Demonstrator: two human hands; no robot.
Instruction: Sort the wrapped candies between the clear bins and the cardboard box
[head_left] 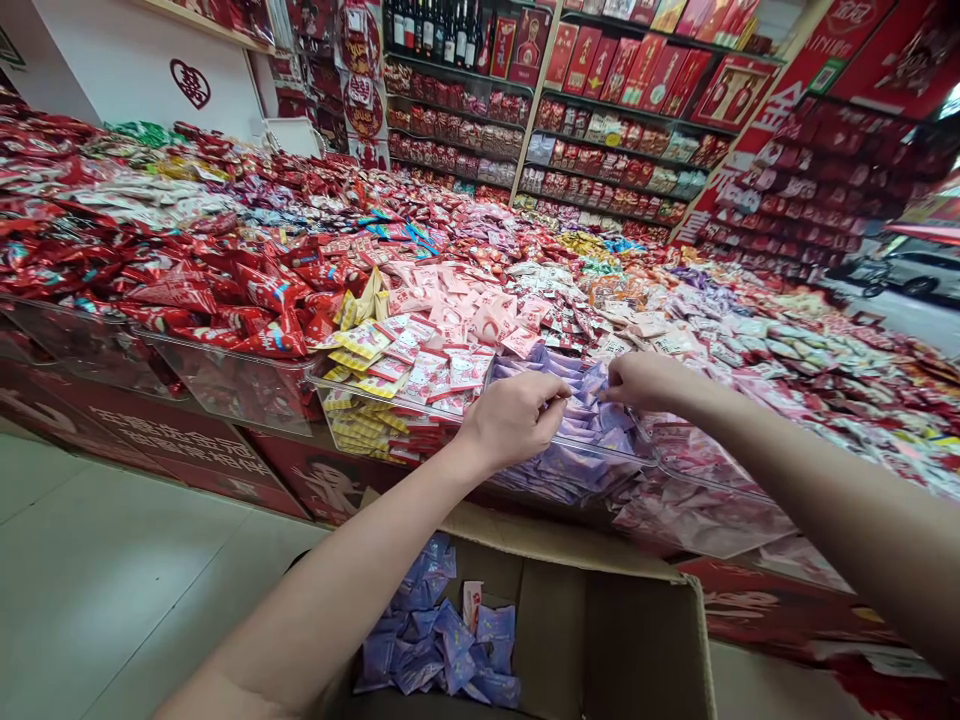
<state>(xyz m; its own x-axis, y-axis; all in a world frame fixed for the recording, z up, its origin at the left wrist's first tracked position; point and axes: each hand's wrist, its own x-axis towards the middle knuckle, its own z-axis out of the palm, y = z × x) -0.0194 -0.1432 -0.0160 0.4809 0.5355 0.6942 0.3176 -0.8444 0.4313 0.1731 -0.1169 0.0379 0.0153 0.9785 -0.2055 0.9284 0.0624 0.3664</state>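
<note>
Both hands are over a clear bin of small purple packets (592,425), which stand in rows. My left hand (517,415) is at the bin's left side, fingers curled and thumb pressed to the forefinger; anything between them is hidden. At the bin's back right, my right hand (649,380) pinches the edge of a purple packet with its fingertips. Below my forearms, an open cardboard box (555,620) holds a loose heap of similar purple packets (442,640) on its left side, with a small white-and-red packet (472,604) among them.
Left of the purple bin are yellow and white-red packets (405,365), then large red packets (255,300). Pale pink packets (697,450) lie to its right. Clear plastic walls (225,385) edge the display. Stocked shelves (622,120) rise behind, and tiled floor (112,560) shows at left.
</note>
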